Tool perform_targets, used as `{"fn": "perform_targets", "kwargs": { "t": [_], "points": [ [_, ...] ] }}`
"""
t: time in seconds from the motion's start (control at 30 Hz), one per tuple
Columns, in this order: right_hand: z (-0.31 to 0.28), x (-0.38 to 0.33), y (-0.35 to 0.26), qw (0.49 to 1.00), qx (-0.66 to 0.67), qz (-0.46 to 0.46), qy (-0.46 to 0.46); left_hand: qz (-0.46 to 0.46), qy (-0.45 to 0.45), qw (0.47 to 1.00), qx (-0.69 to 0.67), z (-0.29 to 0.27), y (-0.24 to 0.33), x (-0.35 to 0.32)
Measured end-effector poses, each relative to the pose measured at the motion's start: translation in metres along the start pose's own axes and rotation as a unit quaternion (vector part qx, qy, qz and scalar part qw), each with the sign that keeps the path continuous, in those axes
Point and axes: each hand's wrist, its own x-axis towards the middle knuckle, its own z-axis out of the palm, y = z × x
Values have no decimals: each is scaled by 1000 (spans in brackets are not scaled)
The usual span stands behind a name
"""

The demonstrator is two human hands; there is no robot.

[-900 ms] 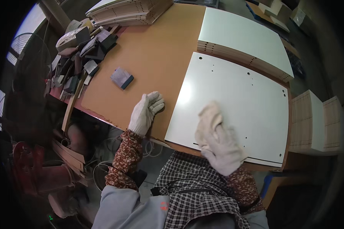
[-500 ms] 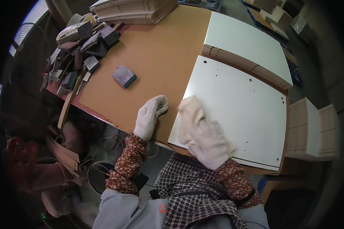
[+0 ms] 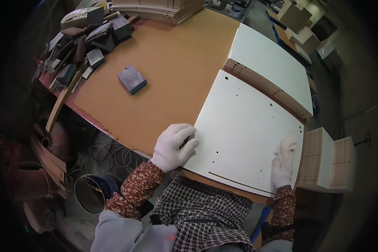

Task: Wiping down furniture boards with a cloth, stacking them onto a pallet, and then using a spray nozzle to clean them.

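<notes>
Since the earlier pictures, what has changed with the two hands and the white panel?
The right hand slid from the middle of the white panel to its right edge. The left hand stayed at the panel's left edge. The grey block and the panel did not visibly move.

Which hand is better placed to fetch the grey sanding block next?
Left. The left hand rests at the white panel's left edge, nearest the grey sanding block; the right hand lies flat at the panel's far right corner.
</notes>
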Motion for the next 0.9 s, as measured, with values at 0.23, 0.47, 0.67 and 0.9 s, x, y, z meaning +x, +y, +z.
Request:
{"fn": "perform_targets", "kwargs": {
  "t": [0.23, 0.47, 0.67, 0.9],
  "points": [
    [43, 61, -200, 934, 88, -340, -69, 23, 23, 999, 23, 5, -3, 1],
    [84, 132, -257, 925, 114, -364, -3, 22, -2, 999, 46, -2, 3, 5],
    [50, 187, -225, 966, 124, -220, -49, 23, -43, 994, 94, 12, 10, 11],
    [38, 197, -142, 987, 71, -138, -48, 27, -22, 993, 111, 20, 5, 3]
  ]
}}
